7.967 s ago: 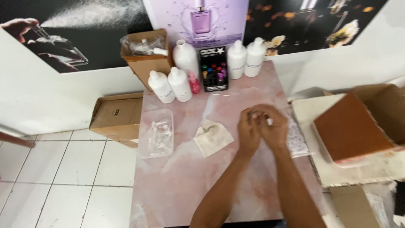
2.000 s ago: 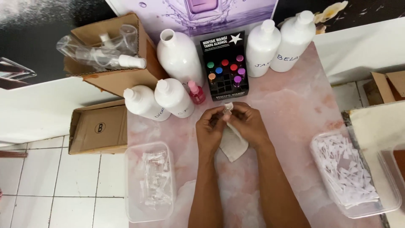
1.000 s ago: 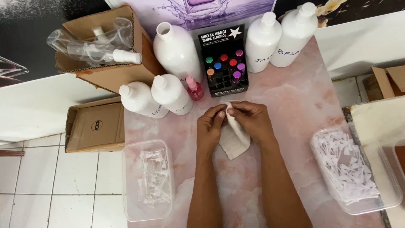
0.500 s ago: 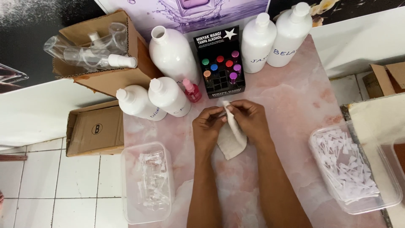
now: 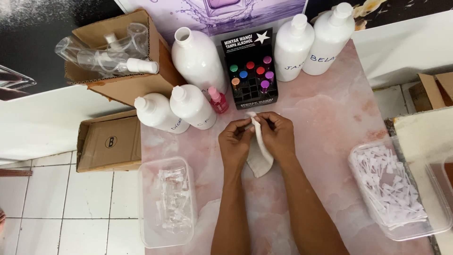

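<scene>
Both hands, left hand (image 5: 236,141) and right hand (image 5: 278,136), pinch a soft white cloth (image 5: 260,156) just below the black box (image 5: 250,71) on the pink marbled table (image 5: 330,113).

A pink marble-patterned table (image 5: 330,113) occupies the centre of the view, its far end against a white ledge (image 5: 37,123) that runs left and right. Above the ledge the wall carries a purple poster (image 5: 188,9) flanked by dark printed panels (image 5: 28,42). The floor (image 5: 56,208) at left is laid in white square tiles with grey joints. Lighting is even and diffuse, with soft shadows only.
</scene>
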